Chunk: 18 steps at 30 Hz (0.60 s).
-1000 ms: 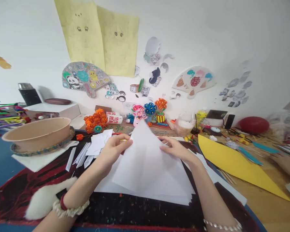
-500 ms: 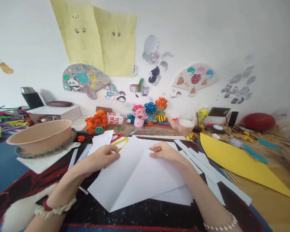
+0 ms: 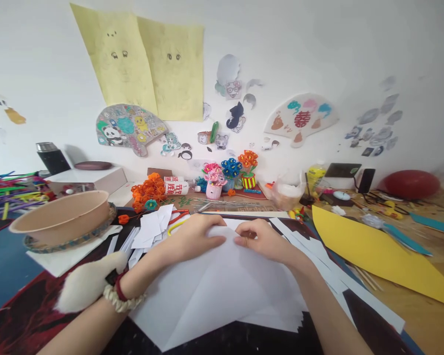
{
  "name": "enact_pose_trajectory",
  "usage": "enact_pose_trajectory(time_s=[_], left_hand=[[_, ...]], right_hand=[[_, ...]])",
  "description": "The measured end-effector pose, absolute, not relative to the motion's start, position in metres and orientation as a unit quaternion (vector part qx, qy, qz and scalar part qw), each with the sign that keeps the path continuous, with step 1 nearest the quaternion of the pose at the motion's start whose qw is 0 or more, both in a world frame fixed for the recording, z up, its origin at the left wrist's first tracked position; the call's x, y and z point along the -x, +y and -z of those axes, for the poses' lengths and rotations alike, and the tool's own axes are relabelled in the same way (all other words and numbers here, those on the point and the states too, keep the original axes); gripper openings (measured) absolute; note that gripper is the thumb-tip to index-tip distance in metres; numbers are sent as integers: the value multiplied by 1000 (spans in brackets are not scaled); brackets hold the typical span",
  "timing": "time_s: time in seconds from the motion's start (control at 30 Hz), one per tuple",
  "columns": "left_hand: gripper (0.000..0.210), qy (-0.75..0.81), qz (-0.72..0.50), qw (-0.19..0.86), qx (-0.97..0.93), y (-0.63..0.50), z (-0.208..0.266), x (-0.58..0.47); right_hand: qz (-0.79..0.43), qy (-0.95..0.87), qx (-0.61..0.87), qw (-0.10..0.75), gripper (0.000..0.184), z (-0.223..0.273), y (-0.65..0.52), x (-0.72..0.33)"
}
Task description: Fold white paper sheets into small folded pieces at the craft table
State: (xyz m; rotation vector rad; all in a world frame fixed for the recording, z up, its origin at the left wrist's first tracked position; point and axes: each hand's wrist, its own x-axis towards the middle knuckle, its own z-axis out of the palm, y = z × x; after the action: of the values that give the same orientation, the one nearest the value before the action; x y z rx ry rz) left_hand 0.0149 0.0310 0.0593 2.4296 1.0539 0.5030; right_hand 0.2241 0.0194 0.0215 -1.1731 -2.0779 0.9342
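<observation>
A large creased sheet of white paper [image 3: 207,296] slants up from the dark mat toward me. My left hand [image 3: 197,237] is closed on its far edge, with the thumb on the near face and the fingers behind. Close beside it, my right hand [image 3: 262,239] pinches the same edge between thumb and curled fingers. More white sheets lie under the paper at the lower right. Behind my left hand are yellow-handled scissors [image 3: 175,226], partly hidden, and cut white paper pieces [image 3: 151,229].
A beige bowl [image 3: 59,222] stands at the left, near a white fluffy thing [image 3: 89,286]. White paper strips [image 3: 321,261] and a yellow sheet [image 3: 373,251] lie to the right. Pipe-cleaner flowers [image 3: 150,191] and small flower pots [image 3: 249,181] line the back by the wall.
My hands have come closer together at the paper's far edge, the left one moving right. The paper's far edge is lifted, and the view has shifted slightly.
</observation>
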Motion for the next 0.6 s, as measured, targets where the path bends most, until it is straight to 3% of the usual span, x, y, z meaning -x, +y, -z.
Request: enact_pose_trajectory(time_s=[0.17, 0.27, 0.4, 0.5, 0.6], left_hand=[[20, 456, -180, 336, -804, 37, -82, -17], [22, 465, -179, 421, -758, 33, -101, -16], [28, 450, -147, 534, -701, 23, -99, -10], [27, 476, -115, 543, -682, 19, -73, -2], [26, 467, -114, 547, -685, 21, -46, 5]], right_hand=[[-268, -758, 477, 355, 17, -32, 17, -215], [-346, -737, 448, 369, 17, -47, 16, -217], [-492, -725, 405, 261, 18, -58, 15, -226], [-515, -741, 387, 192, 17, -45, 18, -225], [-514, -741, 391, 185, 14, -25, 21, -216]])
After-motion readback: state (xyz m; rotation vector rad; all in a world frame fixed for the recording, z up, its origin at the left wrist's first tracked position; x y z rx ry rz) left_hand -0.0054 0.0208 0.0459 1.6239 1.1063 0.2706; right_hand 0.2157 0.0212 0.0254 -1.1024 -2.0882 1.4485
